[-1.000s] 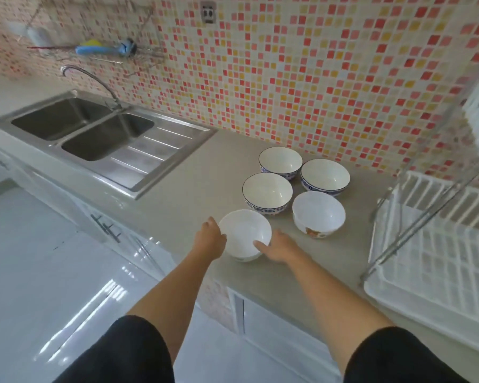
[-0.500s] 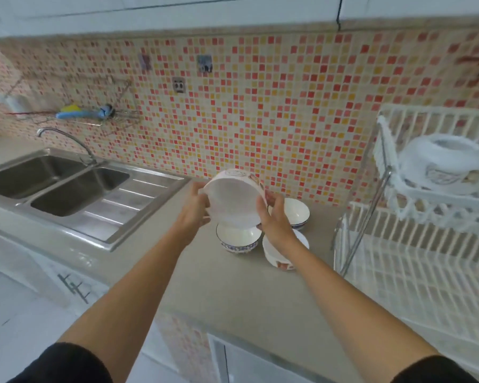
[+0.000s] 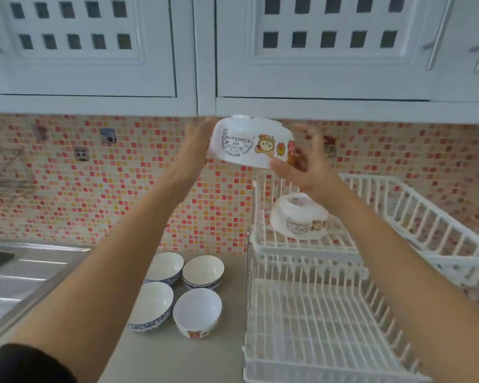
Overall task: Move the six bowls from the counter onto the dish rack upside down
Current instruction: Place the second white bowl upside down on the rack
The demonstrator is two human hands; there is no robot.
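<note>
I hold a white cartoon-print bowl (image 3: 249,142) upside down, high in front of the cabinets, above and left of the rack's upper tier. My left hand (image 3: 197,142) presses its left side and my right hand (image 3: 307,164) grips its right rim. Another white printed bowl (image 3: 299,217) lies upside down on the upper tier of the white dish rack (image 3: 302,322). Several bowls stand upright on the counter (image 3: 177,357) left of the rack: three blue-patterned ones (image 3: 152,302) (image 3: 165,266) (image 3: 203,270) and one white printed one (image 3: 197,312).
A steel sink with drainboard (image 3: 22,275) lies at the left. White wall cabinets (image 3: 205,51) hang close above the held bowl. The mosaic tile wall (image 3: 138,189) stands behind. The rack's lower tier holds nothing.
Both hands lifted the white bowl from the counter, turned it upside down and raised it up and right toward the rack's upper tier. My view tilted upward.
</note>
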